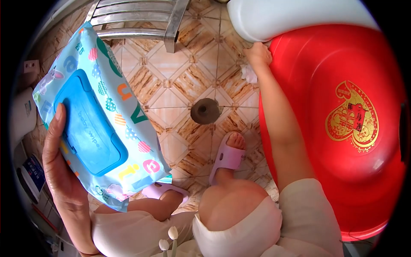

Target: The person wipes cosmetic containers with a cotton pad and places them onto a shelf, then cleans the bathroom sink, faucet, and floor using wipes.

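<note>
A light blue, patterned pack of baby wipes (128, 111) with a blue plastic lid (92, 124) is held up at the left by my left hand (60, 158), its thumb lying along the lid's edge. My right hand (259, 55) reaches down beside the rim of a large red basin (317, 77), its fingers curled. Just below that hand, a crumpled whitish piece (248, 74) lies near the floor. Whether my right fingers grip the rim or something else is hidden.
A metal slatted rack (132, 19) stands at the upper left. A white rounded tub (265, 17) is at the upper right. The tiled floor has a round drain hole (205, 111). My feet wear pink slippers (219, 160). White containers (23, 113) line the left edge.
</note>
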`<state>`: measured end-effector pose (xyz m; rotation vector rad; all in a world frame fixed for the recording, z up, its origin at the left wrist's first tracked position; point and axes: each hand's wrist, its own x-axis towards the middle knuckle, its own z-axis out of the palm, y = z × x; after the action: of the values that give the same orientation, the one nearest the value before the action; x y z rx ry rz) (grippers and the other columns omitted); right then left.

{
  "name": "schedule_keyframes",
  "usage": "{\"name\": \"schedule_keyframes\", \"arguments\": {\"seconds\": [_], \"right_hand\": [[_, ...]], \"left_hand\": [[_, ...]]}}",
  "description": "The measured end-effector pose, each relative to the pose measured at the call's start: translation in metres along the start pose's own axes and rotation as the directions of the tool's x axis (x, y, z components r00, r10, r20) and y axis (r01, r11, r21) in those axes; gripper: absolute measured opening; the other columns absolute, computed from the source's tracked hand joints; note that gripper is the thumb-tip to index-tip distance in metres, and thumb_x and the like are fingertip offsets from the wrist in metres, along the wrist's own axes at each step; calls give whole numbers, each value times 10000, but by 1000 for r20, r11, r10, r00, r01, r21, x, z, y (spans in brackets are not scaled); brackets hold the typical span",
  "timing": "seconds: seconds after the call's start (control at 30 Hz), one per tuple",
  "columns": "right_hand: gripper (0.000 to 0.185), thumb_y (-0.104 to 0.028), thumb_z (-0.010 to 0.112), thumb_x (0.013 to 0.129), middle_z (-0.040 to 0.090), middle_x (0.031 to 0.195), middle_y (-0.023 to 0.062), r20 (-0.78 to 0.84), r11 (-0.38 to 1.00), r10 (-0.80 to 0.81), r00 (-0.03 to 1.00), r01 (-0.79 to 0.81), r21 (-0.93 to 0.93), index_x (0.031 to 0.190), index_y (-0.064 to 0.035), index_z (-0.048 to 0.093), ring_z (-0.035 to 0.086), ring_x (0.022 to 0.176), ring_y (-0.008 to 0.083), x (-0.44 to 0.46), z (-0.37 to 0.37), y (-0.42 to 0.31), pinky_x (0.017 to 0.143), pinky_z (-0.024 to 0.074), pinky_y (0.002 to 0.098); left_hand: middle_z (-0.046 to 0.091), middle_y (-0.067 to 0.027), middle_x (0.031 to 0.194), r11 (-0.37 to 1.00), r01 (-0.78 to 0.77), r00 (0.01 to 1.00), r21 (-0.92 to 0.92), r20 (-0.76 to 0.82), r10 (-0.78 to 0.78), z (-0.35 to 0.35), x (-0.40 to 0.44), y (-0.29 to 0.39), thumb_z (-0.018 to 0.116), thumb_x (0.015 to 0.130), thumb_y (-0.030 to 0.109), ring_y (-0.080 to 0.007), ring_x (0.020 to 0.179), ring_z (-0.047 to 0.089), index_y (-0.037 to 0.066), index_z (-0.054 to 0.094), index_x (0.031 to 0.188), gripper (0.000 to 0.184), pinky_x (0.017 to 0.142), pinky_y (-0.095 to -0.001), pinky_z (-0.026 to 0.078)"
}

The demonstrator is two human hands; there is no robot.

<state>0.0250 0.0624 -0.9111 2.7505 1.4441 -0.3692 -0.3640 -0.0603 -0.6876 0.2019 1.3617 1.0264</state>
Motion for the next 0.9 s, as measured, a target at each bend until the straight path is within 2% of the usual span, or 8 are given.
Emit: {"name": "schedule_keyframes", "arguments": {"seconds": [0.07, 0.27, 0.33, 0.37, 0.43, 0.73, 0.87, 0.9], "right_hand": [[421, -329, 681, 653, 637, 980, 204, -4, 997, -56, 998, 55, -55, 932, -14, 668, 620, 940, 318, 7, 5, 4, 801, 491, 385], [220, -182, 639, 715, 664, 799, 173, 206, 791, 42, 978, -159, 591, 873, -30, 664, 652, 789, 260, 37, 39, 49, 691, 500, 341], [197, -119, 626, 721, 642, 832, 122, -190, 886, -301, 934, 348, 306, 907, -56, 635, 633, 750, 256, 12, 25, 42, 645, 489, 371], [197, -119, 626, 721, 642, 832, 122, -188, 887, -300, 935, 346, 306, 907, -56, 635, 633, 750, 256, 2, 18, 39, 645, 489, 371], [231, -96, 625, 712, 571, 900, 80, -241, 728, -685, 687, 657, -197, 938, -80, 580, 607, 757, 280, -10, 5, 33, 622, 474, 407], [206, -68, 634, 672, 507, 930, 89, 117, 274, -932, 342, 879, -392, 841, -50, 518, 584, 798, 292, 17, -7, 24, 626, 469, 409], [200, -68, 633, 686, 530, 947, 94, 131, 326, -916, 380, 893, -310, 843, -49, 511, 584, 795, 302, 19, -6, 24, 631, 469, 400], [198, -77, 635, 698, 541, 953, 98, 91, 464, -869, 486, 866, -186, 852, -53, 512, 584, 796, 304, 15, -9, 26, 634, 470, 396]], "left_hand": [[635, -111, 1030, 1000, 7, 1000, 4, -11, -7, 3, -2, 1, 651, 815, 239, -186, 866, 644, 17, 537, 1150, 418, 798, -327, 524], [630, -99, 1048, 1000, -19, 1000, 0, -14, 19, -12, 3, 0, 656, 809, 243, -176, 909, 630, 33, 565, 1131, 394, 819, -323, 512], [629, -95, 1053, 1000, -28, 1000, -1, -5, 28, -13, 4, 0, 656, 809, 244, -174, 918, 627, 38, 572, 1127, 388, 825, -322, 509], [628, -95, 1056, 1000, -8, 1000, 1, -3, 8, -12, 4, 1, 650, 813, 235, -173, 916, 627, 40, 574, 1130, 379, 829, -323, 507], [628, -94, 1059, 1000, 12, 1000, 6, -3, -12, -11, 3, 1, 645, 818, 227, -171, 915, 627, 43, 575, 1132, 371, 833, -324, 506], [626, -122, 1058, 996, -66, 989, 62, -130, 74, -7, 5, 0, 641, 819, 284, -201, 832, 657, 6, 498, 1211, 502, 774, -343, 535], [622, -96, 1077, 1000, 22, 1000, -15, 4, -22, -12, 5, 4, 643, 821, 221, -170, 934, 623, 46, 577, 1139, 369, 834, -332, 507], [623, -97, 1074, 1000, 25, 1000, -18, 15, -25, -11, 4, 4, 644, 820, 222, -172, 935, 623, 46, 576, 1140, 371, 832, -332, 508]]}}
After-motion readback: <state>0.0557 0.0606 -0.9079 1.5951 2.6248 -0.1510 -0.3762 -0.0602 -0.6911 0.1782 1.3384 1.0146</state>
